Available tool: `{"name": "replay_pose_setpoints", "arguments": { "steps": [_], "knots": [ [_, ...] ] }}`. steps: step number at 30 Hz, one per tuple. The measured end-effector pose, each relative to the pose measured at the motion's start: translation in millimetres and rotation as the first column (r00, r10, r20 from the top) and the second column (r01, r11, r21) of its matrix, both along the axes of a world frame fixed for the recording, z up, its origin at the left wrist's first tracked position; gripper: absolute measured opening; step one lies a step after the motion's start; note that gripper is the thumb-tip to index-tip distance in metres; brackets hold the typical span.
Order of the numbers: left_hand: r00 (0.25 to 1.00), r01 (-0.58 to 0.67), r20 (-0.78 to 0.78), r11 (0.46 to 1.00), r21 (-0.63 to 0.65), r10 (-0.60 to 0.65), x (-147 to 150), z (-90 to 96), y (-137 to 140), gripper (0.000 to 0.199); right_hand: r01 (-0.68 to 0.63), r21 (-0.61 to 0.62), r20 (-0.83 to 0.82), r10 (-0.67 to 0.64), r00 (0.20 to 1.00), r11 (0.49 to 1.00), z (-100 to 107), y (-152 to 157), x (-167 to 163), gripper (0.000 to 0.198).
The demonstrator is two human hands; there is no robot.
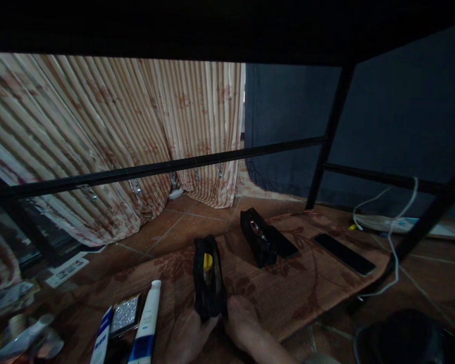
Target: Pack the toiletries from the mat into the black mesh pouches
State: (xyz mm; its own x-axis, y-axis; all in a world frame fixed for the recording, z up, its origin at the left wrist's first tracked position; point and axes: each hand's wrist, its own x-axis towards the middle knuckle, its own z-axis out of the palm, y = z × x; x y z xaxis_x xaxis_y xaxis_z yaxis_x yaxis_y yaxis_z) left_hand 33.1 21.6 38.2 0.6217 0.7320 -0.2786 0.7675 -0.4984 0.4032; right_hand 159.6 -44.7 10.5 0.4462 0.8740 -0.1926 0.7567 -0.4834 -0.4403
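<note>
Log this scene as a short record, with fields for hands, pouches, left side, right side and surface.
Hands: left hand and right hand, both at the near end of one black pouch; exact grip unclear
Pouch inside: yellow-topped item
Second pouch: second black pouch, open, farther off
Left side: two white-and-blue tubes, glittery square case
Right side: dark flat slab
Surface: brown patterned cloth
</note>
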Motion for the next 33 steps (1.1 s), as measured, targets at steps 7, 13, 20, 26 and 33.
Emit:
{"name": "replay_pose_setpoints", "arguments": {
  "steps": [7, 13, 20, 26, 33],
  "knots": [
    [1.0, 0.003, 0.015, 1.0, 0.001, -0.003, -1, 1.1, 0, 0.038, 0.014, 0.007, -0.02, -0.014, 1.0, 1.0, 7, -1, -1, 0.021],
    [1.0, 0.015, -0.012, 1.0, -0.003, -0.015, -2, -2.0, 2, 0.039, -0.008, 0.009, -0.005, 0.008, 1.0, 1.0, 1, -1, 1, 0.022],
    [1.0, -0.004, -0.03, 1.0, 0.008, 0.004, -1, -1.7, 0, 0.042, -0.019, 0.023, -0.011, 0.019, 1.0, 1.0, -3, -1, 1, 0.024],
    [0.998, -0.016, -0.061, 1.0, -0.001, 0.016, 2, 3.9, -1, 0.041, -0.011, -0.004, -0.021, 0.011, 1.0, 1.0, 3, -1, 1, 0.023],
    [1.0, 0.019, -0.013, 1.0, 0.007, -0.018, -1, -3.1, 1, 0.041, -0.008, -0.016, -0.008, 0.008, 1.0, 1.0, 2, -1, 0, 0.024]
  ]
}}
